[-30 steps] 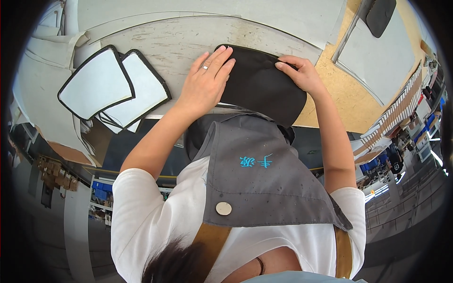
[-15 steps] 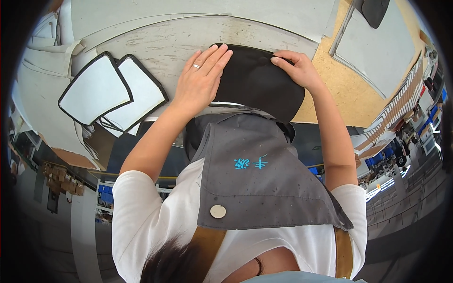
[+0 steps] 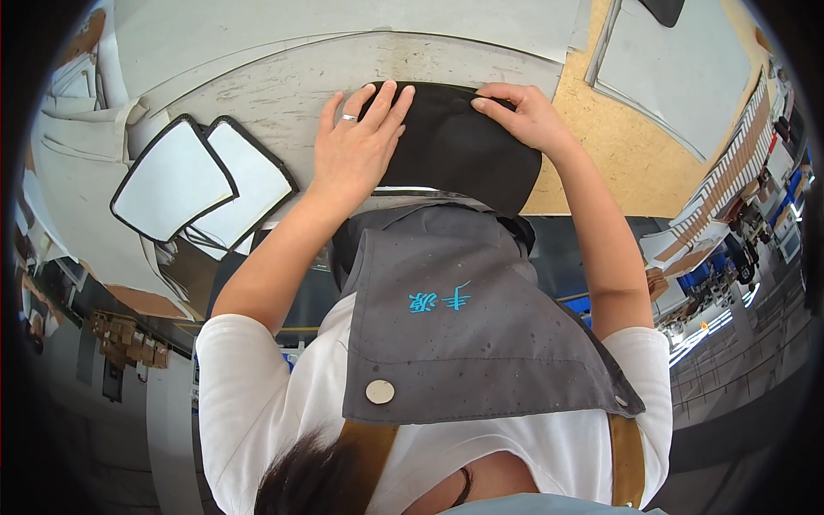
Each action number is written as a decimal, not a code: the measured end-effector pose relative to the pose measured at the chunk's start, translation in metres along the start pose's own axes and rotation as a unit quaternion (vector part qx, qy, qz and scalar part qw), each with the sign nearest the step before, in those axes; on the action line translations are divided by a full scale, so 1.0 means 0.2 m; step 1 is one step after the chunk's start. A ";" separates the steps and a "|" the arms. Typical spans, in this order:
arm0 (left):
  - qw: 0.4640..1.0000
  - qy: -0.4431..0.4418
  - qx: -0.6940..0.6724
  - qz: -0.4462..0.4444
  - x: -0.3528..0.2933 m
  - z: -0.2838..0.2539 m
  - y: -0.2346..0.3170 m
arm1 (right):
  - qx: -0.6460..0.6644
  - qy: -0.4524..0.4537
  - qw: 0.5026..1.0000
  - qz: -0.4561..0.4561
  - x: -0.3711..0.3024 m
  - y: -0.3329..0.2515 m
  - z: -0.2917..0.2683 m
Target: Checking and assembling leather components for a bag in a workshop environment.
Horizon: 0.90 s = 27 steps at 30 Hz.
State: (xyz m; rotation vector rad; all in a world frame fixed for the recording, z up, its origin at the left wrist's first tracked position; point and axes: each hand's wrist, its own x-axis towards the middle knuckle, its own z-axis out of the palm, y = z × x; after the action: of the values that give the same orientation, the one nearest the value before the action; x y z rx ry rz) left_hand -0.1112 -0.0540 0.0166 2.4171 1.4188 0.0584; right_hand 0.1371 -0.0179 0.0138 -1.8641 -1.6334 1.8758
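Observation:
A black sheet piece [image 3: 455, 154] with rounded corners lies at the near edge of the worktable, in front of my apron. My left hand [image 3: 356, 146], with a ring on one finger, rests on its left part, fingers stretched and slightly spread. At the far right edge of the piece, my right hand [image 3: 524, 118] pinches the rim between thumb and fingers. The thumb lies on top, while the fingertips are partly hidden. A pale strip shows along the near edge of the black piece.
Left of my left arm lie two overlapping white panels with black edging, a front one [image 3: 172, 180] and a rear one [image 3: 257, 167]. Large grey sheets [image 3: 343, 17] cover the back of the table. At right, a stack of grey sheets [image 3: 669, 77] rests on a tan board [image 3: 592, 172].
My left hand's fingers have spread apart on the black piece. My right hand still pinches the far edge. The whole view has shifted slightly.

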 end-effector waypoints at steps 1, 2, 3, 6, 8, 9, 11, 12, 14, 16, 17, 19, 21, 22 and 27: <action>1.000 -0.001 0.000 0.003 0.00 0.00 0.00 | -0.005 0.004 1.000 -0.011 0.00 0.01 0.00; 1.000 -0.011 0.015 0.014 0.01 -0.01 -0.01 | -0.004 0.007 1.000 -0.010 0.00 0.01 0.00; 0.999 -0.021 0.030 0.026 0.02 -0.02 -0.01 | -0.006 0.005 1.000 -0.010 0.00 0.02 0.00; 0.999 -0.025 -0.047 -0.003 0.08 -0.08 -0.02 | -0.008 0.000 1.000 -0.008 0.00 0.01 0.00; 0.997 -0.019 -0.074 -0.017 0.08 -0.08 0.02 | -0.009 -0.003 1.000 -0.006 0.00 0.01 0.00; 0.994 -0.014 -0.101 -0.033 0.08 -0.07 0.04 | -0.020 -0.008 1.000 -0.008 0.01 0.01 0.01; 0.994 -0.017 -0.102 0.025 0.09 -0.05 0.09 | -0.028 -0.011 0.999 -0.011 0.02 0.02 0.01; 0.991 -0.019 -0.103 0.079 0.09 -0.04 0.11 | -0.031 -0.009 0.999 -0.009 0.02 0.02 0.01; 0.990 -0.032 -0.093 0.099 0.10 -0.01 0.12 | -0.032 -0.004 0.999 -0.005 0.02 0.02 0.02; 0.990 -0.045 -0.063 0.119 0.11 0.02 0.11 | -0.017 0.008 0.999 -0.033 0.03 0.04 0.02; 0.989 -0.045 -0.064 0.122 0.12 0.03 0.11 | -0.016 0.011 0.999 -0.031 0.02 0.04 0.01; 0.989 -0.044 -0.053 0.132 0.13 0.03 0.10 | 0.029 -0.032 0.999 0.005 0.02 0.03 -0.03; 0.990 -0.043 -0.050 0.125 0.12 0.04 0.10 | 0.006 -0.110 0.992 0.057 -0.01 -0.12 -0.15; 0.991 -0.042 -0.049 0.120 0.11 0.04 0.10 | -0.018 -0.185 0.976 0.110 -0.04 -0.17 -0.18; 0.990 -0.040 -0.062 0.117 0.11 0.04 0.11 | -0.046 -0.138 0.987 0.070 -0.21 -0.16 -0.16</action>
State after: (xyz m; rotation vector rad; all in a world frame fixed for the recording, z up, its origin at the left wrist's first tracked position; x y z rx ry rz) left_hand -0.0804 -0.0465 0.0134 2.4413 1.0614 0.1011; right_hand 0.1530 -0.0102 0.0735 -1.8684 -1.7336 2.2424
